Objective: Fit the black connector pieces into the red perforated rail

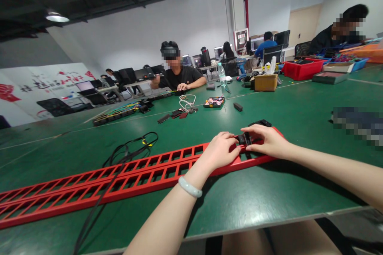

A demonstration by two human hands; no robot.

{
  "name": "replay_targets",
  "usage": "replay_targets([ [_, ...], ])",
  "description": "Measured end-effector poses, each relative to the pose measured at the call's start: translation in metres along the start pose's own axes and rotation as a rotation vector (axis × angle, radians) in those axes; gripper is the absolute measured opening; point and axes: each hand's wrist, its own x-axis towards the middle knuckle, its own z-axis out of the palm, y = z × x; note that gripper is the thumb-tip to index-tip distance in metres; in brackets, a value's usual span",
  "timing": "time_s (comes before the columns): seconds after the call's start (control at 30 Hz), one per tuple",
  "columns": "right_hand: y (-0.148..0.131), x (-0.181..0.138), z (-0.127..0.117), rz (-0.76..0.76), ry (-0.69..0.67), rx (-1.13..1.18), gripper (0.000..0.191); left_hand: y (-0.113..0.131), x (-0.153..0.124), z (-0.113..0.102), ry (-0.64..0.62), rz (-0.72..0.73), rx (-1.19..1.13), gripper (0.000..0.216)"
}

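A long red slotted frame (167, 171), with two rows of openings, lies across the green table in front of me. At its right end a small black block-like part (244, 139) sits in or over an opening. My right hand (266, 139) grips this part between thumb and fingers from the right. From the left, my left hand (221, 149) has its bent fingers and thumb against the part's other side, with its palm over the red frame. A pale bracelet (190, 187) circles my left wrist. The fingers partly hide the part. Just behind the right hand lies another black piece (261, 122).
A black cable (100, 195) crosses the frame. Beyond it are dark flat pieces (176, 114), a small open box (214, 102), a black block (238, 106) and a bottle (222, 75). A person (179, 71) sits opposite. Red bin (302, 69) at back right.
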Motion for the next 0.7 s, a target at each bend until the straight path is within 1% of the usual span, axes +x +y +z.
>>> replay_targets([
  [0.1,-0.0062,-0.0024,-0.0007,-0.04,-0.02,-0.163,0.046,0.0016,-0.0009,-0.0004,-0.007,-0.021,-0.017,0.023],
  [0.2,-0.0096,-0.0042,-0.0001,-0.04,-0.039,-0.225,0.043,0.0023,-0.0016,0.0004,-0.019,-0.043,-0.029,0.021],
  [0.27,-0.0103,-0.0046,-0.0002,-0.043,-0.055,-0.244,0.042,0.0024,-0.0017,0.0011,-0.025,-0.047,-0.037,0.021],
  [0.43,-0.0094,-0.0042,-0.0023,-0.131,-0.101,-0.261,0.039,0.003,-0.002,0.0011,-0.033,-0.038,-0.048,0.023],
  [0.7,-0.0074,-0.0058,-0.0023,-0.129,-0.116,-0.266,0.042,0.0047,-0.0025,0.0,-0.055,-0.055,-0.027,0.025],
])
